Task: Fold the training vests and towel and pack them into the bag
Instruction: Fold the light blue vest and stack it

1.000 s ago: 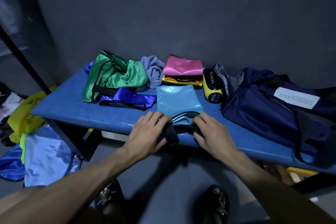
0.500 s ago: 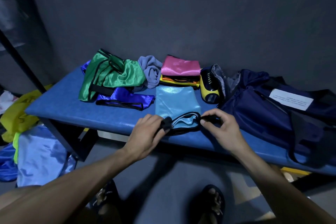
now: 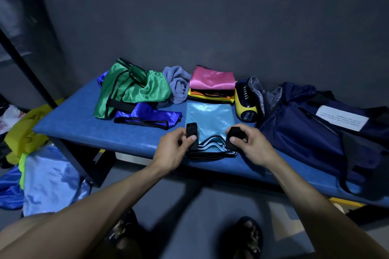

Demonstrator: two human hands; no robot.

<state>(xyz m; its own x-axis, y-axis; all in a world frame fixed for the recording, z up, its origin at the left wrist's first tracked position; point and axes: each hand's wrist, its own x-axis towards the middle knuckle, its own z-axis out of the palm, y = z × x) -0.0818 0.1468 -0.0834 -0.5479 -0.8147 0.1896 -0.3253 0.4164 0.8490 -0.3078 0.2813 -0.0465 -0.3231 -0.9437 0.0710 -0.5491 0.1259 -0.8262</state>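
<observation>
Hands, left (image 3: 175, 147) and right (image 3: 249, 145), pinch the light-blue vest's (image 3: 209, 121) black straps (image 3: 191, 129) near the bench's (image 3: 84, 130) front edge; tuck both inward evenly.

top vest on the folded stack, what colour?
Pink, over a yellow and orange one; head view, the only one.

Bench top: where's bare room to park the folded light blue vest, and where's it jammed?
Free: the bench strip left of the green vest, and the front edge below the royal blue vest. A smaller patch sits between the right hand and the navy bag. Crowded: the back row, green vest through grey towel, pink stack and yellow speaker.
</observation>
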